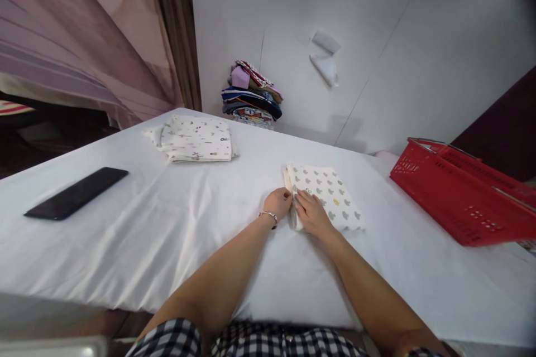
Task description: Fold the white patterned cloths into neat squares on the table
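A folded white cloth (330, 192) with grey animal-head prints and a small yellow one lies in front of me on the table. My left hand (277, 204), with a bracelet on the wrist, is at its left edge, fingers curled and closed on the folded layers. On top of the same cloth, near that edge, rests my right hand (312, 213), palm down with its fingers laid flat. Farther off to the left is another folded white cloth (199, 138) with small scattered prints, touched by neither hand.
The table (167, 245) has a wrinkled white cover. A black phone-like slab (77, 193) lies at the left, and a red plastic basket (456, 189) stands at the right. Beyond the far edge is a pile of folded fabrics (253, 95). A pink curtain (104, 28) hangs at the left.
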### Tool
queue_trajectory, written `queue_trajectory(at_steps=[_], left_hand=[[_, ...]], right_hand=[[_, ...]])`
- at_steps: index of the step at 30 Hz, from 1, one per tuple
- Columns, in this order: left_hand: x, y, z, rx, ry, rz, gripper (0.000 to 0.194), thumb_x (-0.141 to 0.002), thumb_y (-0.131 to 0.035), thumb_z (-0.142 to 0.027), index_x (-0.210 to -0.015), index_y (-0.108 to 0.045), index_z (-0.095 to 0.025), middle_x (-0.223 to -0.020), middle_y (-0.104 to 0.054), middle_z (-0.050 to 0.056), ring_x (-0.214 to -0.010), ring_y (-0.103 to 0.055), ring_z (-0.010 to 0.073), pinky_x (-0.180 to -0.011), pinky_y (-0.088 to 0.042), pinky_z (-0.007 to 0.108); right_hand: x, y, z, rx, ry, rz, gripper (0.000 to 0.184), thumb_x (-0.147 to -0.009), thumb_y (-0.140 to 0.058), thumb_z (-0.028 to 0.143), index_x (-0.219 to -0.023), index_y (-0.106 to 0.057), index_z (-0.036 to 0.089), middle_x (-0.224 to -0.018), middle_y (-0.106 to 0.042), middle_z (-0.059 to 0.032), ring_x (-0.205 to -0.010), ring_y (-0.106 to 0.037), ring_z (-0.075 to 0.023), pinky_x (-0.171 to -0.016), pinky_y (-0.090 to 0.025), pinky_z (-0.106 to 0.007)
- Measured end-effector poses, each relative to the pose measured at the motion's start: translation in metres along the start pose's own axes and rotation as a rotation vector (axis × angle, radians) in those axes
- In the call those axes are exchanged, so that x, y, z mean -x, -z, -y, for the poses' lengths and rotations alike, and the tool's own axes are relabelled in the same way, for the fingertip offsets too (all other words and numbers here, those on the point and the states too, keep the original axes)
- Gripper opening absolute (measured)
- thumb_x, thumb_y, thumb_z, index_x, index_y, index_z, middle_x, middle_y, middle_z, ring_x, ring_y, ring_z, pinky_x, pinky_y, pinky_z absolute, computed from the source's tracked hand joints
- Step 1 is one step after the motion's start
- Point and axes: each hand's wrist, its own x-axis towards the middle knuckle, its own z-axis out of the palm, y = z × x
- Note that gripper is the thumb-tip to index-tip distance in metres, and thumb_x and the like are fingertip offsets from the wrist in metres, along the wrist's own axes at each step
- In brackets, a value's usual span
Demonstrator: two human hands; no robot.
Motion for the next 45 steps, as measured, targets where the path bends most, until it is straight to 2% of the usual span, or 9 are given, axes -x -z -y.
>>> queue_trajectory(at_steps=[6, 11, 15, 20, 25, 29, 34, 40, 45], left_hand=[[0.002, 0.003, -0.002, 0.018, -0.011, 0.001, 0.013, -0.079, -0.052, -0.025, -0.083, -0.063, -0.021, -0.086, -0.068, 0.001, -0.077, -0.061, 0.0144, -0.067, -0.043, 0.024], [0.004, 0.004, -0.006, 0.047, 0.046, -0.037, 0.023, -0.083, -0.048, -0.036, -0.096, -0.061, -0.022, -0.096, -0.067, 0.003, -0.081, -0.061, 0.0157, -0.068, -0.043, 0.025], [0.007, 0.001, -0.008, 0.046, 0.044, -0.010, 0.029, -0.082, -0.050, -0.039, -0.105, -0.059, -0.023, -0.101, -0.067, 0.003, -0.086, -0.061, 0.0168, -0.071, -0.043, 0.025], [0.012, 0.001, -0.012, 0.088, 0.047, -0.014, 0.033, -0.081, -0.051, -0.042, -0.108, -0.057, -0.023, -0.106, -0.065, 0.004, -0.090, -0.060, 0.0176, -0.074, -0.044, 0.026], [0.012, 0.002, -0.018, 0.294, 0.201, 0.021, 0.046, -0.079, -0.054, -0.042, -0.118, -0.049, -0.018, -0.114, -0.060, 0.008, -0.093, -0.061, 0.0169, -0.075, -0.046, 0.025], [0.008, 0.002, -0.019, 0.527, 0.349, 0.101, 0.064, -0.076, -0.059, -0.040, -0.130, -0.035, -0.015, -0.124, -0.053, 0.013, -0.086, -0.062, 0.0149, -0.064, -0.049, 0.023], [0.004, 0.003, -0.019, 0.675, 0.453, 0.173, 0.079, -0.071, -0.065, -0.039, -0.135, -0.026, -0.013, -0.104, -0.063, 0.012, -0.073, -0.062, 0.0148, -0.056, -0.048, 0.024], [0.004, 0.007, -0.020, 0.794, 0.478, 0.337, 0.045, -0.070, -0.068, -0.038, -0.101, -0.054, -0.009, -0.075, -0.062, 0.006, -0.055, -0.054, 0.0097, -0.048, -0.040, 0.021], [0.019, 0.000, -0.032, 0.923, 0.455, 0.587, 0.033, -0.073, -0.064, -0.039, -0.089, -0.058, -0.012, -0.085, -0.064, 0.007, -0.066, -0.061, 0.0127, -0.055, -0.045, 0.022]], right_hand=[[0.003, 0.016, -0.003, -0.102, -0.043, -0.105, 0.042, -0.091, -0.029, 0.032, -0.128, -0.048, 0.023, -0.138, -0.043, -0.0050, -0.132, -0.030, -0.0193, -0.108, -0.018, -0.044], [0.009, 0.027, -0.033, 0.030, -0.134, -0.230, 0.040, -0.090, -0.031, 0.029, -0.122, -0.052, 0.023, -0.135, -0.046, -0.0049, -0.131, -0.030, -0.0213, -0.108, -0.013, -0.048], [0.009, 0.023, -0.058, 0.115, -0.252, -0.129, 0.036, -0.087, -0.036, 0.029, -0.117, -0.056, 0.025, -0.130, -0.051, -0.0049, -0.127, -0.035, -0.0229, -0.105, -0.019, -0.049], [0.008, 0.026, -0.073, 0.125, -0.245, -0.076, 0.035, -0.087, -0.037, 0.033, -0.115, -0.058, 0.026, -0.129, -0.052, -0.0037, -0.124, -0.040, -0.0211, -0.104, -0.025, -0.044], [0.021, 0.049, -0.107, 0.168, -0.431, -0.192, 0.040, -0.085, -0.036, 0.034, -0.117, -0.057, 0.021, -0.129, -0.051, -0.0074, -0.122, -0.043, -0.0237, -0.101, -0.032, -0.039], [0.036, 0.054, -0.133, 0.053, -0.699, -0.101, 0.053, -0.083, -0.040, 0.044, -0.128, -0.049, 0.017, -0.127, -0.053, -0.0113, -0.116, -0.050, -0.0277, -0.096, -0.039, -0.038], [0.041, 0.049, -0.138, -0.013, -0.731, -0.102, 0.065, -0.082, -0.039, 0.050, -0.136, -0.038, 0.015, -0.130, -0.050, -0.0126, -0.118, -0.048, -0.0280, -0.096, -0.040, -0.039], [0.032, 0.058, -0.143, -0.081, -0.780, -0.041, 0.076, -0.075, -0.052, 0.050, -0.138, -0.035, 0.011, -0.127, -0.051, -0.0178, -0.113, -0.052, -0.0301, -0.094, -0.040, -0.039], [0.029, 0.086, -0.176, -0.244, -0.707, -0.153, 0.076, -0.067, -0.066, 0.043, -0.133, -0.043, 0.014, -0.112, -0.061, -0.0124, -0.095, -0.061, -0.0248, -0.083, -0.047, -0.034]])
